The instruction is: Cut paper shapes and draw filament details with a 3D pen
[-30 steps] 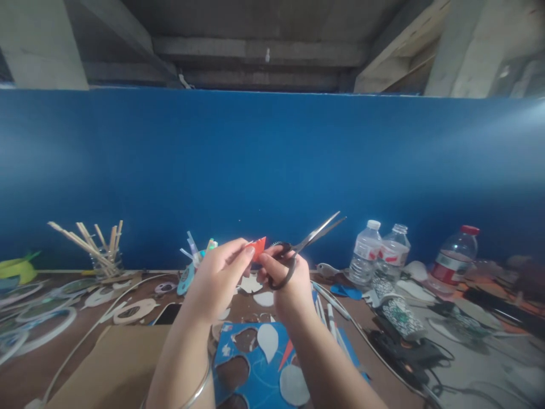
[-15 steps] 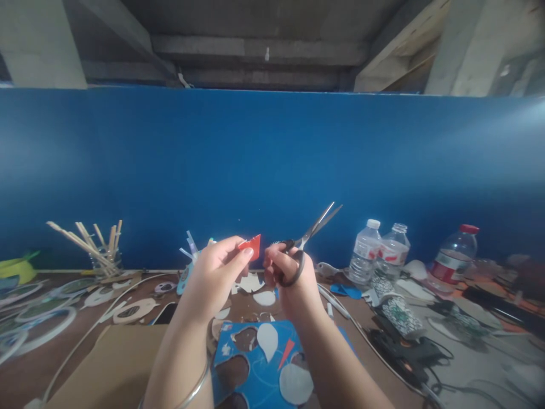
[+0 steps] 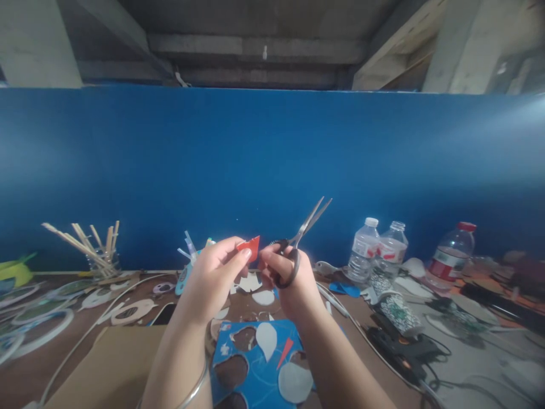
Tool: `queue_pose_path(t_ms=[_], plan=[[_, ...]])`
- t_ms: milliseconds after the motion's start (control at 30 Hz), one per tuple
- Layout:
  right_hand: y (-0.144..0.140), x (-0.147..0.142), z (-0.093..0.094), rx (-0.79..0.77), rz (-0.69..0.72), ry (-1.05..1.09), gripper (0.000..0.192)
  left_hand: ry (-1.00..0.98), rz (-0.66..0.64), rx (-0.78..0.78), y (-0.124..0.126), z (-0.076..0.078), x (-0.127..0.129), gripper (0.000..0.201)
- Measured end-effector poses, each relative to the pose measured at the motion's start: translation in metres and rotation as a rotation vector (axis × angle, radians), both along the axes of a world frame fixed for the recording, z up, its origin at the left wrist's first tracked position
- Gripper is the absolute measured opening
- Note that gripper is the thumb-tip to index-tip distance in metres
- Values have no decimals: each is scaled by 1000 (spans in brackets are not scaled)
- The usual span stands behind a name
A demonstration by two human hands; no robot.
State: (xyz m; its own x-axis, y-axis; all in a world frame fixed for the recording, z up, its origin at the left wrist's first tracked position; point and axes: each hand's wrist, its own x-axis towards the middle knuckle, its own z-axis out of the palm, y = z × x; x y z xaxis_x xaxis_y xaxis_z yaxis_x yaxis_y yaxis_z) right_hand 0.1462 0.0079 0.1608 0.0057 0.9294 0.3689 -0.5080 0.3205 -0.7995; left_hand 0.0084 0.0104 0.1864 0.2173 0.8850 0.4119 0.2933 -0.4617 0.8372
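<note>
Between the thumb and fingers of my left hand [image 3: 217, 271] is a small piece of red card [image 3: 250, 247]. My right hand [image 3: 293, 278] grips black-handled scissors [image 3: 307, 222], its fingers around the handles; the slightly parted blades point up and away to the right. The right fingertips are close to the red card's right edge; whether they touch it I cannot tell. Below the hands lies a blue sheet [image 3: 251, 369] with several holes cut out. On it rest a white teardrop piece [image 3: 267, 341], a narrow red sliver [image 3: 285, 353] and a rounded white piece [image 3: 295, 383].
Brown cardboard [image 3: 110, 369] lies at the front left, with a jar of wooden sticks [image 3: 102, 258] behind it. Clear plastic bottles [image 3: 364, 250] and a red-capped bottle [image 3: 452, 255] stand at the right. A black glue gun [image 3: 404, 355] and cables are nearer. A blue wall [image 3: 264, 159] closes the back.
My right hand and the scissors have shifted slightly left, nearer the red card, and the scissors have turned a little. My left hand still holds the card.
</note>
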Motion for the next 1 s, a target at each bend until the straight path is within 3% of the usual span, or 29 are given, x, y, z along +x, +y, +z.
queue_pose_path(t_ms=[200,533,800,1000], plan=[[-3,1,3,-35,7,-81,14,80,-37,21,-1,1,1,25],[-3,1,2,-56,44,38,14,100,-41,16,1,-1,1,23],[-2,6,4,-57,-3,-68,10,145,-99,-15,-4,2,2,25],[-3,13,7,-80,36,-159,10,162,-131,-47,-6,4,4,24]])
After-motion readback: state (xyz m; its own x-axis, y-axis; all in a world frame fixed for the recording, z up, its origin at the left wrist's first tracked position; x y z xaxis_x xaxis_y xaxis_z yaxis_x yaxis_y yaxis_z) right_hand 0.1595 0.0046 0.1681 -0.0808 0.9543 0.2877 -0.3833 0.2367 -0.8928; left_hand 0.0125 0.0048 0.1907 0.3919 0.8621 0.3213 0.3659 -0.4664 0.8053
